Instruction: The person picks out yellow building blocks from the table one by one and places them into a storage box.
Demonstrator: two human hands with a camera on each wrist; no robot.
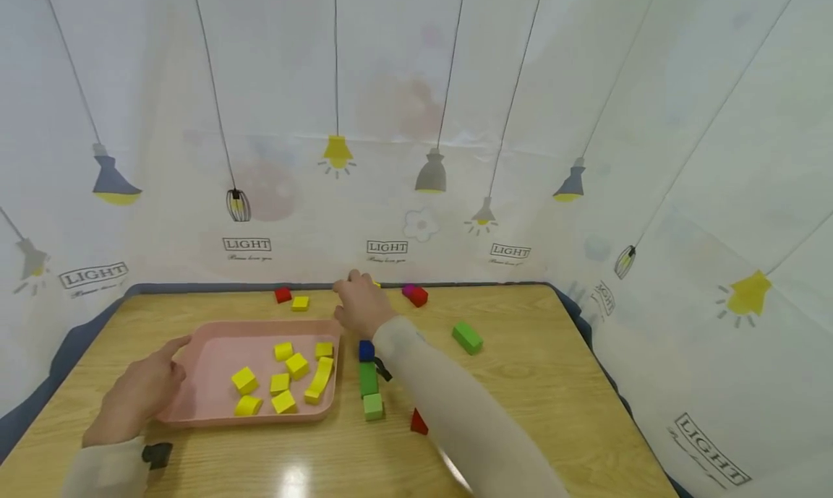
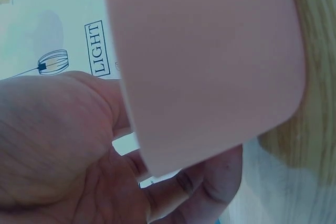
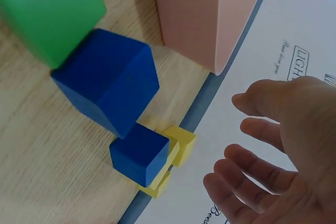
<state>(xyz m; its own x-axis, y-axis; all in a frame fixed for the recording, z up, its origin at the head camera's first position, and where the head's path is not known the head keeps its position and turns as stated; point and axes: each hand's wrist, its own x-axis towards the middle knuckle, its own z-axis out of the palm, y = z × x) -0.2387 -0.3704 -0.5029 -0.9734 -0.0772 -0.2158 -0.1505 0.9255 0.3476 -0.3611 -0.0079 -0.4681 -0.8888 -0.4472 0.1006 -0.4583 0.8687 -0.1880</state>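
At the left end of the pink tray, my left hand holds the rim. In the left wrist view, the fingers of that hand lie around a corner of the tray wall. Several yellow blocks lie inside the tray. My right hand reaches toward the table's back edge, past the tray's far right corner. Seen from the right wrist, this hand has loosely bent, spread fingers with nothing between them. Near it are yellow blocks and a blue block.
A green block and a light green block stand right of the tray, behind a blue one. Another green block lies farther right. Red and yellow blocks sit behind the tray. A red piece is by my right forearm.
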